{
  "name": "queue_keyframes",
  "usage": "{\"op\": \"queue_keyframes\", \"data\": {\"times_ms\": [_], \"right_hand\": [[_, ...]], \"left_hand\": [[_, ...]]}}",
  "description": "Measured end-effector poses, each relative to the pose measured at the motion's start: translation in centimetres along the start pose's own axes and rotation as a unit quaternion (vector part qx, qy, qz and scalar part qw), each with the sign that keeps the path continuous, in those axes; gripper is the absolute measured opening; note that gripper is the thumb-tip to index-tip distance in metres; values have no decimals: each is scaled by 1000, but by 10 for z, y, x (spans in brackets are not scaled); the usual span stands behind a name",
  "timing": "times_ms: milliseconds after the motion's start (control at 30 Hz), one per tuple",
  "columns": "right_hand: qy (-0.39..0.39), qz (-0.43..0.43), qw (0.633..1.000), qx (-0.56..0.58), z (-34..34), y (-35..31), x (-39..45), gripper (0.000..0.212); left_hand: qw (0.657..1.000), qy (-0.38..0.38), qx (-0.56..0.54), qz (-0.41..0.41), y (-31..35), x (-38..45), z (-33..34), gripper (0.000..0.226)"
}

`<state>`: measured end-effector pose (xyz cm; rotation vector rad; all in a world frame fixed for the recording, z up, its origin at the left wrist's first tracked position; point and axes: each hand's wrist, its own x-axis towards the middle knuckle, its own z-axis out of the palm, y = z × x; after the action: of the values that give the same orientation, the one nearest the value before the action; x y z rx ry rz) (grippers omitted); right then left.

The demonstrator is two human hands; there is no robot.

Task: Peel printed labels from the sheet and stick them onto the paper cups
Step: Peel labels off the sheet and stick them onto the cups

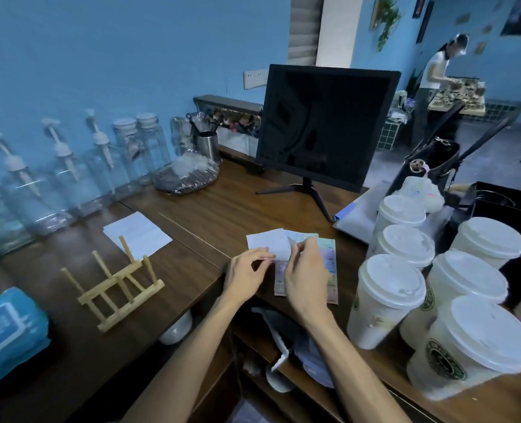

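Pinching one white label (268,244) between both hands' fingers (265,254) above the sheet (331,264).

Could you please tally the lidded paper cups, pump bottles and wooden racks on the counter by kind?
Lidded paper cups: 6
Pump bottles: 3 in plain view
Wooden rack: 1
Total: 10

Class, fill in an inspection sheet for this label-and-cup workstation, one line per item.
Surface: dark wooden counter.
Job's things: label sheet flat on the counter; six lidded paper cups clustered at right.
Clutter: wooden rack, pump bottles, white paper, black bag.
Grippers: left hand and right hand both pinch the white label.
Cables: nothing seen.
Surroundings: dark monitor; a person at a far table.
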<state>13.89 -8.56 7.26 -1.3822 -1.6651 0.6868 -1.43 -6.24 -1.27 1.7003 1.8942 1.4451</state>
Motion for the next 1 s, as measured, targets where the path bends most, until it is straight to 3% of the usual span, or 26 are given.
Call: {"op": "queue_keyframes", "data": {"times_ms": [200, 333, 467, 533, 633, 700, 833, 1000], "right_hand": [[-106, 25, 991, -74, 21, 42, 3, 13], [-118, 15, 982, -150, 31, 55, 1, 13], [-119, 5, 983, -142, 33, 62, -4, 17], [-109, -3, 988, -112, 33, 66, -3, 21], [-72, -4, 996, -54, 31, 70, -1, 27], [-34, -15, 999, -28, 31, 72, -2, 27], [-2, -51, 999, -12, 32, 71, -10, 22], [-4, -115, 993, 22, 26, 65, -13, 9]], "left_hand": [[990, -124, 65, -4, -12, -13, 0, 19], [989, -131, 60, -24, -10, -12, -1, 18], [987, -142, 51, -51, -7, -14, 0, 19], [987, -128, 87, -35, -5, -13, 0, 19], [994, -23, 106, -32, 7, -19, -4, 15], [996, 7, 19, -91, 22, -27, -7, 9], [955, -55, -212, -198, 57, -36, -5, 13], [910, -42, -315, -266, 72, -39, -8, 14]]}}
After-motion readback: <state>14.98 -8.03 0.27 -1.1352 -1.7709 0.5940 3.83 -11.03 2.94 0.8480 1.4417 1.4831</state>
